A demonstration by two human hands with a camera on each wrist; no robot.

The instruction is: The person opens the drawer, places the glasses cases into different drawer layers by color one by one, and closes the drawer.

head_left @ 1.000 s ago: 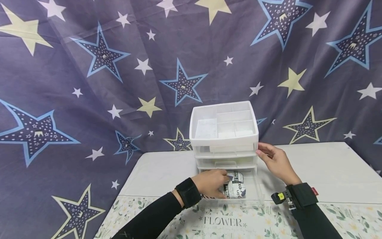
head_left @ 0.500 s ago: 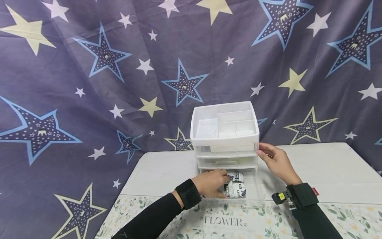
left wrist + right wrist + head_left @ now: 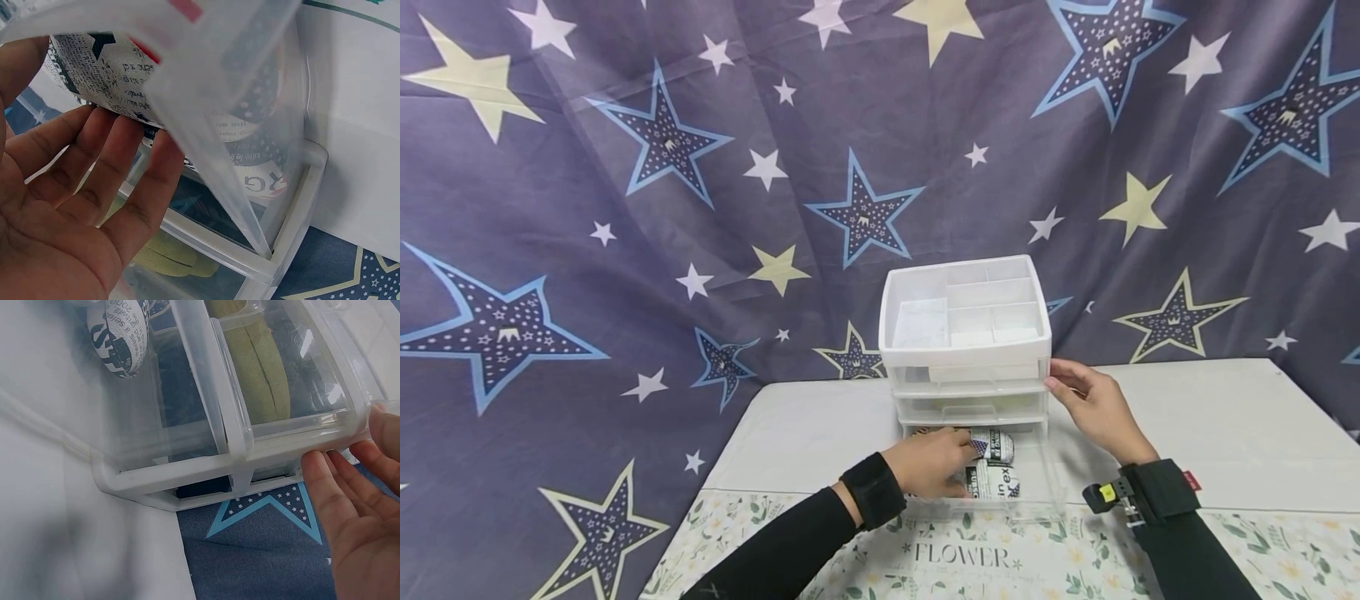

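Note:
A white drawer unit (image 3: 964,357) stands on the table, its clear bottom drawer (image 3: 1037,475) pulled out. Inside lies a soft roll of black-and-white newsprint-patterned cloth (image 3: 992,482). My left hand (image 3: 928,464) reaches into the drawer and grips an upper part of the patterned cloth (image 3: 103,69), fingers beneath it in the left wrist view. The hand hides the cloth's left end. My right hand (image 3: 1097,412) holds the unit's right side, thumb at the front edge and fingertips (image 3: 315,464) against the frame.
Through the middle drawer's clear front shows a green cloth item (image 3: 259,375). An open compartment tray (image 3: 992,292) forms the unit's top. A floral mat (image 3: 1150,542) covers the table's near part. Behind the white tabletop (image 3: 1187,433) hangs a star-patterned curtain (image 3: 940,108).
The upper part of the patterned cloth has shifted slightly in my left hand, and a gap now shows between it and the lower part. My right hand stays at the unit's side.

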